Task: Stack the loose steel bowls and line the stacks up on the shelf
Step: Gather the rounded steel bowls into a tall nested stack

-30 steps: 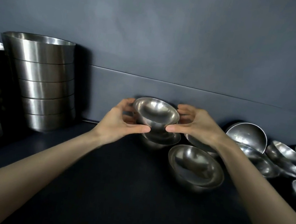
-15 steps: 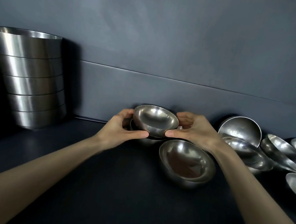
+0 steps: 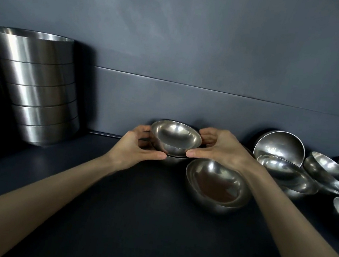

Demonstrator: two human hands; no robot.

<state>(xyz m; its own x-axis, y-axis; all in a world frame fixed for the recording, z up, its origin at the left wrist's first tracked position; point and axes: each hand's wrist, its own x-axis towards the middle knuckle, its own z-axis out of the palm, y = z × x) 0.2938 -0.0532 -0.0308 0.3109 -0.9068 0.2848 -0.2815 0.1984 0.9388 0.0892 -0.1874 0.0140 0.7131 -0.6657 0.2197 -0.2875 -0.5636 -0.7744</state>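
We hold the small steel bowl (image 3: 175, 137) between both hands, left hand (image 3: 135, 147) and right hand (image 3: 224, 149), fingers closed on opposite sides of its rim, directly above the bowl underneath (image 3: 173, 159) on the shelf (image 3: 109, 217), so seating it means lowering straight down.

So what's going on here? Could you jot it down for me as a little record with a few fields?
Setting: dark shelf against a grey wall
Left hand: grips the small bowl on its left side
Right hand: grips the same bowl on its right side
Bowl position: sits in another bowl beneath it
Finished stack: tall, at the far left
Loose bowls: scattered and tilted at the right
Nearest loose bowl: just under the right hand
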